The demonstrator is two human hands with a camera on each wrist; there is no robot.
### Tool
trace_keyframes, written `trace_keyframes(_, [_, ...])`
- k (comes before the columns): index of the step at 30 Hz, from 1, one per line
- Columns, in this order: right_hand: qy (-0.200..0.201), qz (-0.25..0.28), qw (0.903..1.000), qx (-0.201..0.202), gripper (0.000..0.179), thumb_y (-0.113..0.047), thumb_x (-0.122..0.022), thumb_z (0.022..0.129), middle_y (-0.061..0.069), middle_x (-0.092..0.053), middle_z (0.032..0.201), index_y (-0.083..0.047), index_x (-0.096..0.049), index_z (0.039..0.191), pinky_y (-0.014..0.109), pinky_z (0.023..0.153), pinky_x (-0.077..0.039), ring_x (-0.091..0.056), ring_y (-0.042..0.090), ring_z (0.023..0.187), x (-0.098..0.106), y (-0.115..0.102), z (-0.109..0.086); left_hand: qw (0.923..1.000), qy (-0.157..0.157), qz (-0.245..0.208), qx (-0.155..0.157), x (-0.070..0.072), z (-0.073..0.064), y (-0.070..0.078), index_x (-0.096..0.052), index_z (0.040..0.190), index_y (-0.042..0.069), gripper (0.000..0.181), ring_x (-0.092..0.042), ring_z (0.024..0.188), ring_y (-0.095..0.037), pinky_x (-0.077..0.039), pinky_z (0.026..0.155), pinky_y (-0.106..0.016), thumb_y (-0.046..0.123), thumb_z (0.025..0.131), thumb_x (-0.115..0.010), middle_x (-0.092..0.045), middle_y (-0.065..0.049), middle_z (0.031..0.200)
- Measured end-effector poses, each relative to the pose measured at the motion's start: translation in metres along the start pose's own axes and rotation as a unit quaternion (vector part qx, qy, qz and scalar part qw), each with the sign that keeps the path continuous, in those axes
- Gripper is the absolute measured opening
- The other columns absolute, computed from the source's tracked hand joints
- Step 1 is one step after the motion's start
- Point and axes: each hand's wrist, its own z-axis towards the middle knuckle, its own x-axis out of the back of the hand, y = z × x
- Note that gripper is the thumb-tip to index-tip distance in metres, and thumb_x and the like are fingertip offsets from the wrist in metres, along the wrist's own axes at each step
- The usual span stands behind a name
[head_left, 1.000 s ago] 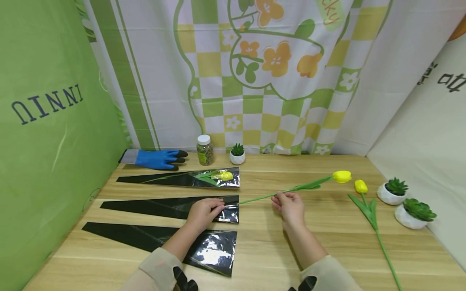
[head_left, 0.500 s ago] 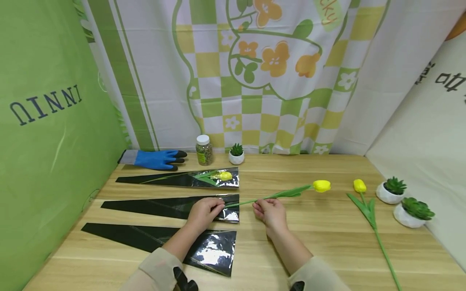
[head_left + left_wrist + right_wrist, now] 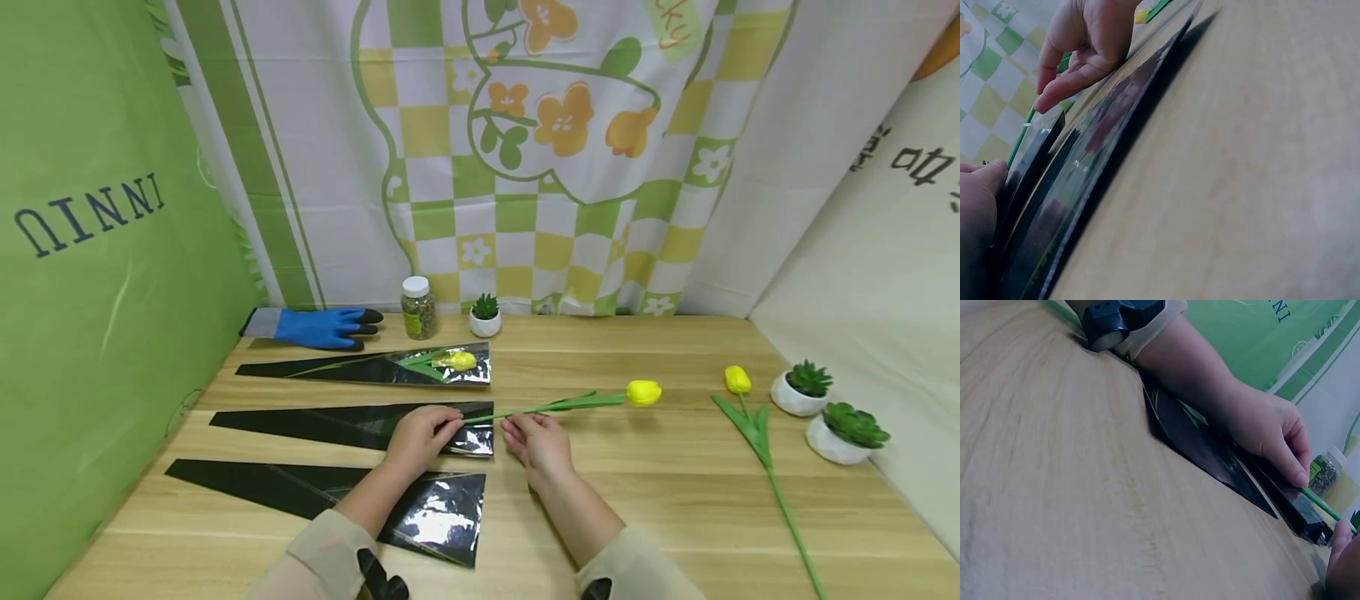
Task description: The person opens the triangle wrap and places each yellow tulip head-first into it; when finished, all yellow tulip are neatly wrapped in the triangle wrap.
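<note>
My right hand (image 3: pixel 542 450) pinches the green stem of a yellow artificial tulip (image 3: pixel 643 393), just right of the middle black flower sleeve (image 3: pixel 300 427). The bloom points right, and the stem's lower end runs into that sleeve's clear opening. My left hand (image 3: pixel 420 440) rests on the sleeve near its mouth, thumb and fingers pinching it where the stem enters. In the right wrist view the left thumb lies against the stem (image 3: pixel 1321 504). The stem's tip is hidden under the left hand and inside the dark sleeve.
Behind lies a sleeve (image 3: pixel 360 371) with a tulip inside; another sleeve (image 3: pixel 442 521) lies in front, under the left forearm. A loose tulip (image 3: pixel 765 450) and two potted succulents (image 3: pixel 801 392) are at right. A blue glove (image 3: pixel 315 328), jar (image 3: pixel 418 310) and small succulent (image 3: pixel 486 317) line the back.
My right hand has moved left with the tulip, sliding the stem further into the middle sleeve. The bloom has come left and slightly lower. My left hand has stayed in place.
</note>
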Motion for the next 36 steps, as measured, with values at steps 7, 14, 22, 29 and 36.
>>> trace_keyframes(7, [-0.048, 0.014, 0.9982, -0.034, 0.038, 0.0, -0.047, 0.1, 0.015, -0.065, 0.107, 0.016, -0.039, 0.133, 0.023, 0.088, -0.058, -0.067, 0.011, 0.088, 0.007, -0.004, -0.003, 1.0, -0.004, 0.008, -0.004, 0.001, 0.0, -0.001, -0.077, 0.098, 0.012, 0.013, -0.07, 0.101, -0.022, -0.056, 0.092, -0.039, 0.02, 0.092, -0.069, -0.075, -0.003, 0.103])
trace_keyframes(14, [-0.086, 0.02, 0.9942, -0.061, 0.051, 0.002, -0.043, 0.101, 0.03, -0.051, 0.136, 0.016, -0.024, 0.146, 0.024, 0.095, -0.055, -0.067, 0.012, 0.097, 0.016, -0.006, -0.006, 0.9997, -0.017, 0.018, 0.0, 0.004, 0.0, 0.001, -0.077, 0.098, 0.012, 0.012, -0.07, 0.102, -0.024, -0.055, 0.092, -0.041, 0.019, 0.091, -0.069, -0.075, -0.005, 0.103])
trace_keyframes(22, [-0.105, -0.083, 0.9887, -0.068, 0.045, -0.003, -0.05, 0.099, 0.021, -0.068, 0.112, 0.016, -0.039, 0.138, 0.028, 0.087, -0.059, -0.069, 0.014, 0.09, 0.031, -0.017, -0.013, 0.9988, -0.039, 0.027, 0.012, 0.003, 0.0, 0.0, -0.076, 0.101, 0.013, 0.015, -0.069, 0.105, -0.024, -0.055, 0.094, -0.041, 0.022, 0.093, -0.068, -0.074, -0.006, 0.107])
trace_keyframes(29, [-0.141, -0.419, 0.8891, 0.117, 0.035, -0.014, -0.057, 0.099, 0.018, -0.066, 0.112, 0.005, -0.056, 0.128, 0.035, 0.084, -0.058, -0.065, 0.022, 0.096, 0.053, -0.058, 0.003, 0.9986, -0.045, 0.027, 0.005, 0.002, 0.0, -0.002, -0.077, 0.1, 0.013, 0.015, -0.069, 0.103, -0.023, -0.055, 0.093, -0.041, 0.023, 0.093, -0.066, -0.075, -0.004, 0.106])
trace_keyframes(36, [-0.175, -0.692, 0.6508, 0.259, 0.037, -0.019, -0.068, 0.092, 0.018, -0.062, 0.13, -0.003, -0.063, 0.126, 0.054, 0.102, -0.047, -0.056, 0.04, 0.123, 0.076, -0.087, 0.029, 0.9987, -0.046, 0.02, 0.01, 0.002, -0.001, -0.003, -0.077, 0.099, 0.014, 0.016, -0.069, 0.103, -0.022, -0.055, 0.092, -0.041, 0.025, 0.094, -0.066, -0.075, -0.003, 0.105])
